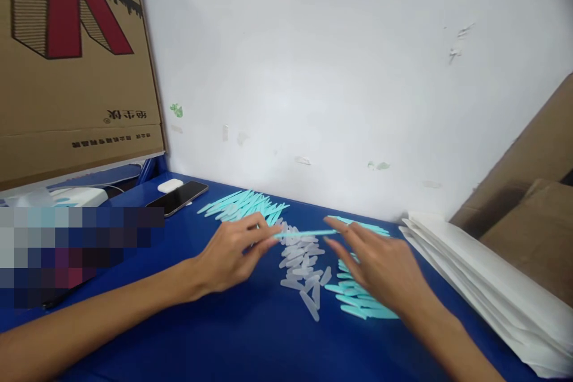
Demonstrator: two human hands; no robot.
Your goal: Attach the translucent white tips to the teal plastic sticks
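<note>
My left hand (242,250) pinches one end of a slim turquoise stick (311,233), which lies almost level above the table. At the stick's other end, my right hand (373,256) has its thumb and index finger apart, close around the tip; I cannot tell whether they touch it. Below the stick is a loose pile of small translucent tapered pieces (302,256). A heap of turquoise sticks (246,206) lies behind my left hand. More turquoise sticks (358,298) lie side by side beneath my right hand, with others (371,227) behind it, partly hidden.
The blue table (215,334) ends at a white wall (313,71). At the left are a phone (181,197), a white case (170,185) and a large cardboard box (80,89). White flat packets (483,292) stack along the right edge, beside brown cardboard (528,239).
</note>
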